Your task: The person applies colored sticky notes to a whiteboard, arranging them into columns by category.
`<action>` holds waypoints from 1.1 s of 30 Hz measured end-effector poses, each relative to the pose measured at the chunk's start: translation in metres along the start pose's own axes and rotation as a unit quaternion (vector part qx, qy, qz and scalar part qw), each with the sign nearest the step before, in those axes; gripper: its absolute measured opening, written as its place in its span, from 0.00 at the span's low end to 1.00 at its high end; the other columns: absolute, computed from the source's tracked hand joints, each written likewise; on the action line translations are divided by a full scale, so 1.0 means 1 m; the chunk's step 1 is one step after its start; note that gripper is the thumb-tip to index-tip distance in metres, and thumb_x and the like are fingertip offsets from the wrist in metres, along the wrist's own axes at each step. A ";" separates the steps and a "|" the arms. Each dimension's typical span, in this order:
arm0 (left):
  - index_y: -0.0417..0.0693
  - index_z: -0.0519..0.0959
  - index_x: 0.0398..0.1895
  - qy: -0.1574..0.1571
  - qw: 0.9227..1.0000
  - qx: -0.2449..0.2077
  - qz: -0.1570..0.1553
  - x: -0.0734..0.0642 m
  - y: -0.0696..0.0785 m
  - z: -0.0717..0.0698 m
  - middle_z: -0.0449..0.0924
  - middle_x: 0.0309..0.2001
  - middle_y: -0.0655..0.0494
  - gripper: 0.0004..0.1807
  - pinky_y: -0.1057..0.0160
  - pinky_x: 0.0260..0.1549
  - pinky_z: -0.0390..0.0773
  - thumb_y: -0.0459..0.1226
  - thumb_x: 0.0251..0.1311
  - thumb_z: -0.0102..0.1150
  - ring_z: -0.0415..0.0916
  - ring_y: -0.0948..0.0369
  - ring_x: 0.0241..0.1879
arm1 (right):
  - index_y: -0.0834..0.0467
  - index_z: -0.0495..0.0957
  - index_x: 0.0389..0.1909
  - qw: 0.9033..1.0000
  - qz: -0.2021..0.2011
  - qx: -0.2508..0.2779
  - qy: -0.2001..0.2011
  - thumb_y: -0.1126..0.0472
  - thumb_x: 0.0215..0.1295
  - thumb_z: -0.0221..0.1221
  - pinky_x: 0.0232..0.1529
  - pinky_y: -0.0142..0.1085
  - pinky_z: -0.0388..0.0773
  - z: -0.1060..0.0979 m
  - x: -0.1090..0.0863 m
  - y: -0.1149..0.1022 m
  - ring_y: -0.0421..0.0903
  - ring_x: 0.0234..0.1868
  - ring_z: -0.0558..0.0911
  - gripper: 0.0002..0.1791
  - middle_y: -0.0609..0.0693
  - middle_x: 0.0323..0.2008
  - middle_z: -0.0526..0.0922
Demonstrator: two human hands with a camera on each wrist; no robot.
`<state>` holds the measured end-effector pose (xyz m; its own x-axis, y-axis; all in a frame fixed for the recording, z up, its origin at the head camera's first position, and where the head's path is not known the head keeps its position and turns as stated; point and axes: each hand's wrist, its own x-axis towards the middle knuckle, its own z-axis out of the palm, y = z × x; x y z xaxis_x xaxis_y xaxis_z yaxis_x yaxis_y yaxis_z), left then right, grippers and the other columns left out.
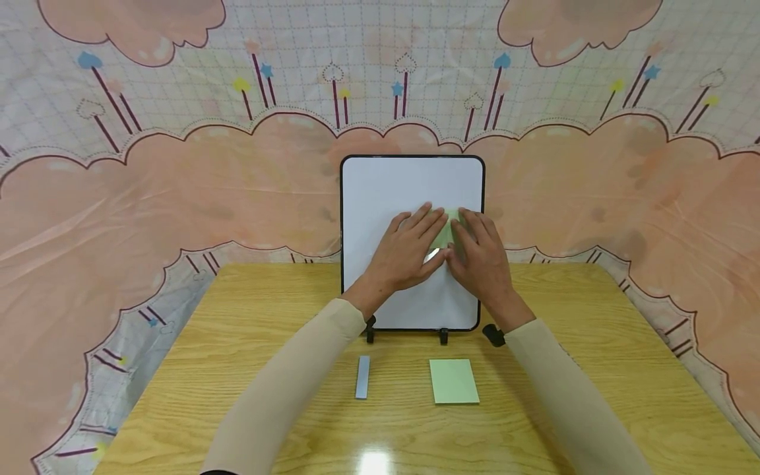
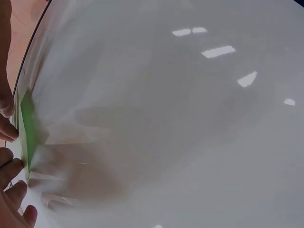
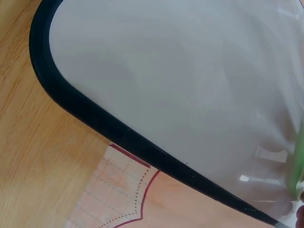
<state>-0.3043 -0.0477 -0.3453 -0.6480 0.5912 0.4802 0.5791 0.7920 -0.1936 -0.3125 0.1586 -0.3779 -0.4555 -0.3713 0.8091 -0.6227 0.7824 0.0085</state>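
A pale green sticky note [image 1: 441, 239] is at the right half of an upright whiteboard [image 1: 392, 178] with a black frame. My left hand [image 1: 406, 254] reaches over the board with its fingers extended, fingertips on the note's left part. From the other side, my right hand [image 1: 481, 254] touches the note's right part, its fingers slightly bent. In the left wrist view the note [image 2: 28, 130] stands partly away from the board's surface, with fingertips along its outer side. The right wrist view catches only a green sliver of it [image 3: 298, 161]. Both hands partly cover the note.
On the wooden table [image 1: 285, 343], a pad of pale green sticky notes [image 1: 454, 381] and a narrow grey strip [image 1: 363, 377] lie before the board. Small black feet [image 1: 443, 336] support the board. A patterned cloth [image 1: 267, 178] hangs behind and at both sides.
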 end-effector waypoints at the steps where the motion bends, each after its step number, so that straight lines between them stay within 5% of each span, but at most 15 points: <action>1: 0.50 0.58 0.85 0.001 1.000 0.000 0.000 0.000 0.000 0.000 0.58 0.83 0.56 0.39 0.49 0.79 0.53 0.61 0.81 0.40 0.47 0.56 0.85 | 0.70 0.80 0.64 1.000 0.000 0.000 0.001 0.58 0.71 0.65 0.73 0.53 0.69 0.000 0.000 0.000 0.64 0.69 0.72 0.26 0.66 0.69 0.76; 33: 0.49 0.60 0.84 0.019 1.000 0.001 -0.012 -0.017 -0.008 -0.001 0.59 0.83 0.55 0.38 0.49 0.78 0.56 0.59 0.80 0.44 0.50 0.55 0.84 | 0.68 0.80 0.63 1.000 0.025 -0.012 -0.006 0.58 0.68 0.65 0.74 0.51 0.69 -0.006 -0.008 0.001 0.62 0.70 0.72 0.26 0.64 0.69 0.76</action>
<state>-0.2970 -0.0642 -0.3508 -0.6423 0.5660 0.5168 0.5623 0.8062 -0.1841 -0.3058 0.1658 -0.3803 -0.4928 -0.3367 0.8024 -0.5830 0.8123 -0.0172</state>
